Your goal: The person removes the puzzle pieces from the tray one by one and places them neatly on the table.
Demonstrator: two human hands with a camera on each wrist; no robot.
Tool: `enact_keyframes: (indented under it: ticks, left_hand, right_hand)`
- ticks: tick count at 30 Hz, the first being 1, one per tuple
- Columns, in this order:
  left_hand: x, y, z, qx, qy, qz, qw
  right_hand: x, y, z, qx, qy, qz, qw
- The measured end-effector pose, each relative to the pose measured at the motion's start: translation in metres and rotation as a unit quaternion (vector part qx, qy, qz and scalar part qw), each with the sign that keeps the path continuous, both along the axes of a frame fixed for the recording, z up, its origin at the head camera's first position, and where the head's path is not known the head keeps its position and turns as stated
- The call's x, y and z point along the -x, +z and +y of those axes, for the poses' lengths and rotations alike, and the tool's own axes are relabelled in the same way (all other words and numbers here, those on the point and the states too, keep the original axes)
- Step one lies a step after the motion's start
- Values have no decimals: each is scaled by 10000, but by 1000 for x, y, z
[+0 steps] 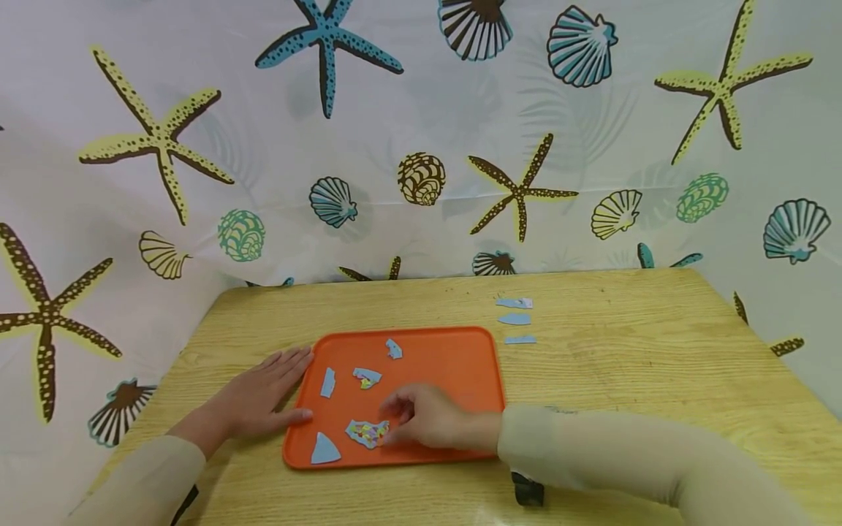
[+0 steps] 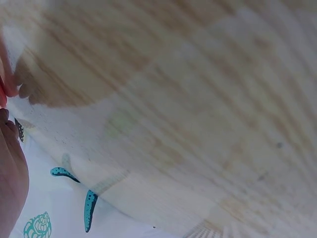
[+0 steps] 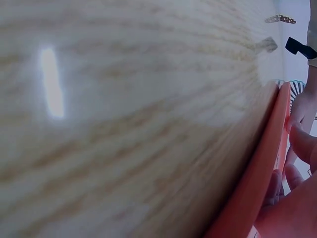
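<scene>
An orange tray [image 1: 447,358] lies on the wooden table. My left hand [image 1: 259,394] rests flat at its left edge, fingers straight and thumb over the rim. Inside the tray, my right hand [image 1: 427,416] bends over a torn paper piece [image 1: 365,432] with a colourful pattern. The thumb is right at that piece's right end, and the fingertips are apart from the thumb. A plain blue-grey piece [image 1: 325,448] lies at the near left corner. Farther back are a narrow piece [image 1: 327,382], a partly coloured piece [image 1: 366,377] and a small piece [image 1: 393,348].
Right of the tray's far corner, three blue-grey strips lie in a column on the table: a top strip [image 1: 514,302], a middle strip [image 1: 515,318] and a bottom strip [image 1: 520,340]. A white cloth [image 1: 395,131] with starfish and shells hangs behind the table.
</scene>
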State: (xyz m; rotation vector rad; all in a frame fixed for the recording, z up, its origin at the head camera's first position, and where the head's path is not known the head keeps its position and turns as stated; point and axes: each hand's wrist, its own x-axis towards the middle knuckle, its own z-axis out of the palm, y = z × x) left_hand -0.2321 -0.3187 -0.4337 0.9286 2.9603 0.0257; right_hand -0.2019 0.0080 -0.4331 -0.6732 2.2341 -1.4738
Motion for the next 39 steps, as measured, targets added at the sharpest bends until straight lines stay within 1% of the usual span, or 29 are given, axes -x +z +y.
enact_keyframes:
  ticks: [4,10,18,22,28,39]
  left_hand:
    - [0,0,0,-3,0,-24,10000]
    - [0,-1,-1,-66,-43,6,10000]
    - [1,-2,-2,-88,-4,3,10000]
    - [1,-1,-1,-107,-34,20,9999]
    - [0,-1,-2,-109,-37,67,9999]
    - [2,-2,-2,-57,-54,92,9999]
  right_hand:
    - [-2,1,-3,-234,117,305,9992]
    - [-2,-1,-6,-617,156,702,9955]
    - [-2,1,-8,-1082,173,997,9890]
    - [-2,0,-8,-1229,171,1096,9862]
    - [-3,1,-8,-1212,172,1050,9869]
    - [-3,2,-9,-1229,74,1130,9859]
